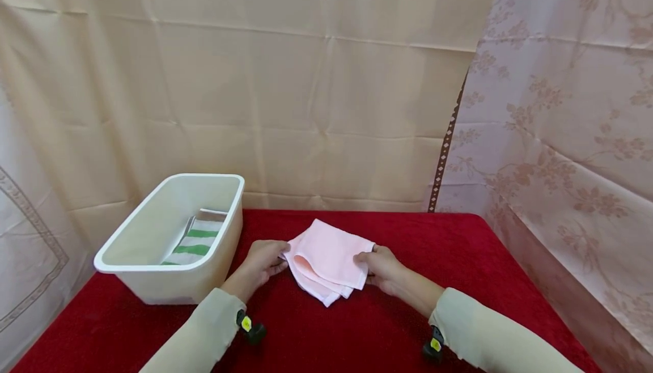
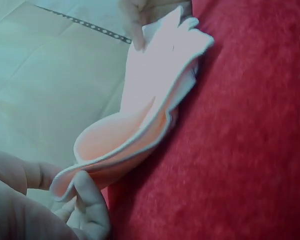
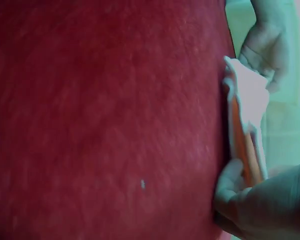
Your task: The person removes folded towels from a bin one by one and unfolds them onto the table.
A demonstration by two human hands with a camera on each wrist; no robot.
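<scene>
A folded pink towel (image 1: pixel 326 259) lies on the red tablecloth (image 1: pixel 357 333) near the middle. My left hand (image 1: pixel 262 262) pinches its left edge; in the left wrist view the left hand (image 2: pixel 65 210) has fingers curled round the towel (image 2: pixel 150 110) fold. At the towel's right edge my right hand (image 1: pixel 380 268) grips it, thumb on top. The right wrist view shows the right hand (image 3: pixel 250 200) pinching the towel (image 3: pixel 247 125) layers, with the left hand (image 3: pixel 265 47) at the far end.
A white plastic tub (image 1: pixel 173 237) stands at the left of the table, holding a folded green-and-white striped towel (image 1: pixel 196 241). Beige curtains hang behind and a floral curtain (image 1: pixel 571 135) hangs to the right. The table edge runs close on the right.
</scene>
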